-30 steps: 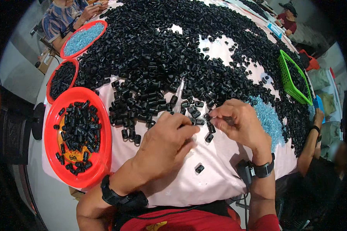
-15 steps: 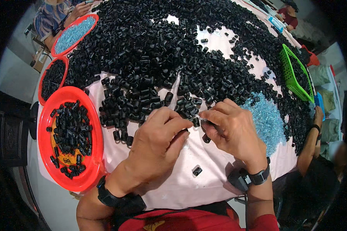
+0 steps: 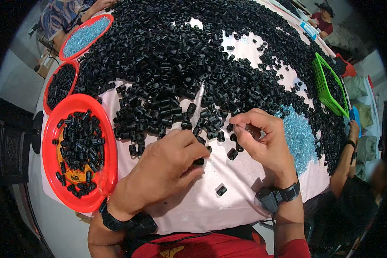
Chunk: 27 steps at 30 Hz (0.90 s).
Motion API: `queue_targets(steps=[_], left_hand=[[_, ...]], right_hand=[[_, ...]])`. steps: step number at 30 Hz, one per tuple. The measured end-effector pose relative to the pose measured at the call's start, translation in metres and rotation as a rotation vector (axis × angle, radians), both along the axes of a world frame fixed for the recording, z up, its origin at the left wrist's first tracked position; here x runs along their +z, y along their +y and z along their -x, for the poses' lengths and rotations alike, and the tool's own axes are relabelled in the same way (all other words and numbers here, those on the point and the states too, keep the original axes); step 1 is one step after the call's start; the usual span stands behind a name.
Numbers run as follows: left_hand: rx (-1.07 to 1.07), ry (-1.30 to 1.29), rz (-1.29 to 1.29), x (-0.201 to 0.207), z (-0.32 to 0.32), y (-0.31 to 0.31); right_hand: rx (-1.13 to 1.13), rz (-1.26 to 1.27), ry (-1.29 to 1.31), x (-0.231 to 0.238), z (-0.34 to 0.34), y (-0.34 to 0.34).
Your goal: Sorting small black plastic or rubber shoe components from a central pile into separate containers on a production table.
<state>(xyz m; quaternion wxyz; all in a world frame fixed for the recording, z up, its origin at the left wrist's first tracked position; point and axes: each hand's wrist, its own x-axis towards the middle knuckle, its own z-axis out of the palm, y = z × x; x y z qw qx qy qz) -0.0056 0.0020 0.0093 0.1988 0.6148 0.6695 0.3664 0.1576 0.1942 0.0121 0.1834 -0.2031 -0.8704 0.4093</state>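
Note:
My left hand is closed over the table's front middle, with a small black plastic piece showing between thumb and fingers. To its right, my right hand pinches thumb and forefinger together beside the pile. Whatever sits in that pinch is too small to make out. Ahead of both hands spreads a large heap of short black tubular plastic pieces. One loose black piece lies on the pale cloth between my forearms.
A red basin with black pieces stands at left. Behind it are a red bowl of thin black parts and a red tray of clear bluish bits. More clear bits and a green basket lie right. Other people sit around the table.
My hands have drawn apart. The left has dropped slightly toward me, and the right has risen a little to the right, fingertips now pinched together.

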Motion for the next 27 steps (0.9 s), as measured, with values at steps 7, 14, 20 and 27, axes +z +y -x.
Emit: queue_targets(steps=[7,14,20,27], left_hand=[[0.022,0.101,-0.047,-0.012,-0.004,0.002],[0.170,-0.346,-0.041,-0.005,-0.005,0.005],[0.126,-0.968,-0.005,-0.018,-0.013,0.006],[0.150,-1.192,0.033,-0.016,-0.015,0.010]], right_hand=[[-0.048,0.268,0.049,-0.010,0.000,-0.003],[0.079,0.188,0.161,-0.012,0.002,-0.006],[0.179,0.100,0.240,-0.007,0.006,-0.013],[0.253,0.010,0.225,-0.006,0.006,-0.015]])
